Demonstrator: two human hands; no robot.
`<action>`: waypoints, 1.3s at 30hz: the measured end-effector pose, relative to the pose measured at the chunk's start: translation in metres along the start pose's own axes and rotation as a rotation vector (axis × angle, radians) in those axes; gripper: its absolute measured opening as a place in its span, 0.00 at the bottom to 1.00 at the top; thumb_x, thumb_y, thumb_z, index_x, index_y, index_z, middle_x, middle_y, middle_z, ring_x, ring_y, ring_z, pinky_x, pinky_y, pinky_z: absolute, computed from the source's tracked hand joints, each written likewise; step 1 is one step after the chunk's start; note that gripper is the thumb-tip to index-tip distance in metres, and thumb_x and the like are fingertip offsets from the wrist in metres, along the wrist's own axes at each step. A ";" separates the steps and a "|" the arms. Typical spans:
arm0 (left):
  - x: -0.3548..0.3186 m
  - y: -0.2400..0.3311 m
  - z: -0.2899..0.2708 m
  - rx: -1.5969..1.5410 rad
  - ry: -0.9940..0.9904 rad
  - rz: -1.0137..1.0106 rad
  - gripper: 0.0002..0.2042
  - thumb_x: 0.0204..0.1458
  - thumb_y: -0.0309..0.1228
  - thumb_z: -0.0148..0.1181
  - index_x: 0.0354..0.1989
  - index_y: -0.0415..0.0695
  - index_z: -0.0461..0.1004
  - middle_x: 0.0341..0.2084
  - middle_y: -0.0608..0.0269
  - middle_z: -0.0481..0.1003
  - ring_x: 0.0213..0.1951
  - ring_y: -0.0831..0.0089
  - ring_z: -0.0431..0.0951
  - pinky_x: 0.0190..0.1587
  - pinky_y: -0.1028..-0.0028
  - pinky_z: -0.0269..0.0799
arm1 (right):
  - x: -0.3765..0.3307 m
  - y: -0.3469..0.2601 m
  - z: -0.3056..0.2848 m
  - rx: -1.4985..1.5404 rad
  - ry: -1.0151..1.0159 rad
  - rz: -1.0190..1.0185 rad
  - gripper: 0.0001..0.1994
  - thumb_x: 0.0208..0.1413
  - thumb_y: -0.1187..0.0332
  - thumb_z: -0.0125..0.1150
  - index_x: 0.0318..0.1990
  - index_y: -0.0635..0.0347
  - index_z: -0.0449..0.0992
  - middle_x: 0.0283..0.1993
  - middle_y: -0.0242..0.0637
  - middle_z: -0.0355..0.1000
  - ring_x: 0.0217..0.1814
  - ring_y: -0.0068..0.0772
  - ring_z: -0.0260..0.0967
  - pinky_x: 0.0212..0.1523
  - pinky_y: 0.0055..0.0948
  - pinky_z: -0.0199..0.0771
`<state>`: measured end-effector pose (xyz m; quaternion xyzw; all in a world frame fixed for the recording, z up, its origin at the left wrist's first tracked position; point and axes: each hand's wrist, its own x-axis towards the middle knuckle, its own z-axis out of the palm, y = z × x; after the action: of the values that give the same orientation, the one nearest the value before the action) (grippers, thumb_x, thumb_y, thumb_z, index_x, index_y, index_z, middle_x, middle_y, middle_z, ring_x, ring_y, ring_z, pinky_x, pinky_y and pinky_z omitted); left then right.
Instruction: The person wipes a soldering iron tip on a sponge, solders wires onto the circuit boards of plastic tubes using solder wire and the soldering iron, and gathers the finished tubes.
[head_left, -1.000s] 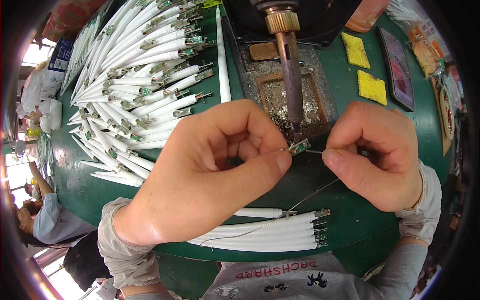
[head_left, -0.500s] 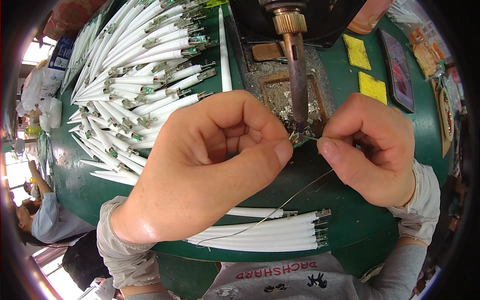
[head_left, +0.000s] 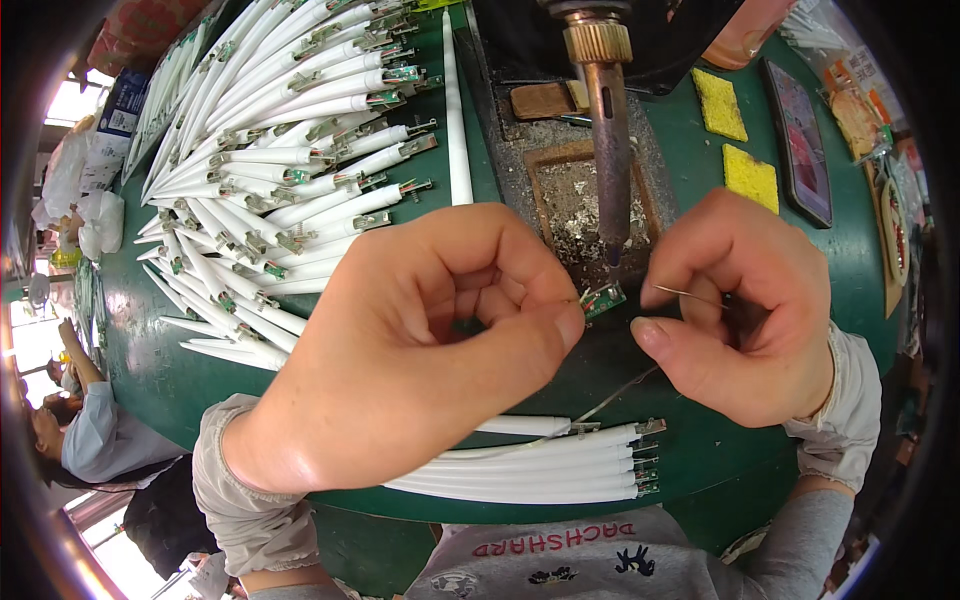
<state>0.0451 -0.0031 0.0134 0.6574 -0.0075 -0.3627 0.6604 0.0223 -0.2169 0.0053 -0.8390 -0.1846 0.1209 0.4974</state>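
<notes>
A small green circuit board point(head_left: 606, 300) with short wires at its near end is pinched between the thumb and index finger of my left hand point(head_left: 420, 345). Over the board a soldering iron point(head_left: 611, 160) points downward, its tip at or just above the board's far edge. My right hand point(head_left: 755, 310), just right of the board, has its thumb and index fingertip parted. Thin solder wire point(head_left: 685, 293) crosses that hand's curled fingers, and a loose length hangs below toward the white tubes. The wire's end is away from the iron's tip.
A large heap of white tapered tubes point(head_left: 290, 160) with circuit ends covers the left. Several more tubes point(head_left: 530, 470) lie in front of me. Beneath the iron sits a solder-littered tray point(head_left: 545, 205). Two yellow sponges point(head_left: 720, 105) and a phone point(head_left: 797, 145) lie at right.
My right hand's thumb and index finger have parted, and the solder wire has drawn back from the iron's tip. The board now sits slightly lower relative to the tip, more exposed.
</notes>
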 end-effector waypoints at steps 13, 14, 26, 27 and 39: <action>-0.007 -0.014 0.007 0.388 -0.033 0.195 0.05 0.45 0.18 0.57 0.31 0.35 0.69 0.29 0.64 0.69 0.31 0.81 0.69 0.31 0.83 0.65 | 0.002 0.009 0.015 -0.142 0.033 -0.271 0.10 0.40 0.77 0.63 0.33 0.62 0.72 0.11 0.25 0.60 0.09 0.14 0.54 0.11 0.17 0.49; -0.007 -0.013 0.007 0.389 -0.031 0.194 0.05 0.45 0.18 0.57 0.31 0.35 0.69 0.29 0.64 0.69 0.31 0.81 0.69 0.31 0.83 0.65 | 0.003 0.010 0.016 -0.166 0.060 -0.346 0.10 0.39 0.78 0.63 0.32 0.62 0.73 0.11 0.25 0.60 0.09 0.16 0.54 0.11 0.18 0.50; -0.001 -0.003 -0.003 0.068 -0.216 -0.085 0.08 0.46 0.19 0.60 0.35 0.33 0.70 0.30 0.63 0.72 0.33 0.81 0.71 0.36 0.82 0.67 | 0.004 0.023 0.008 -0.383 0.057 -0.825 0.12 0.35 0.76 0.65 0.31 0.60 0.72 0.13 0.24 0.54 0.09 0.24 0.53 0.09 0.23 0.47; -0.001 -0.002 -0.003 0.028 -0.205 -0.111 0.08 0.46 0.18 0.59 0.35 0.34 0.70 0.30 0.63 0.73 0.33 0.81 0.71 0.36 0.83 0.67 | 0.004 0.023 0.007 -0.385 0.040 -0.832 0.12 0.35 0.76 0.65 0.31 0.60 0.72 0.13 0.24 0.54 0.09 0.24 0.53 0.10 0.23 0.47; 0.000 -0.002 0.000 0.072 -0.006 0.036 0.06 0.47 0.21 0.58 0.33 0.35 0.69 0.23 0.65 0.72 0.22 0.86 0.68 0.22 0.86 0.61 | 0.002 0.025 0.009 -0.146 0.055 -0.476 0.08 0.44 0.68 0.61 0.27 0.61 0.69 0.17 0.31 0.63 0.16 0.30 0.62 0.16 0.26 0.59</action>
<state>0.0443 -0.0026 0.0117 0.6795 -0.0345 -0.3521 0.6427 0.0258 -0.2199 -0.0212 -0.8085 -0.3716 -0.0362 0.4548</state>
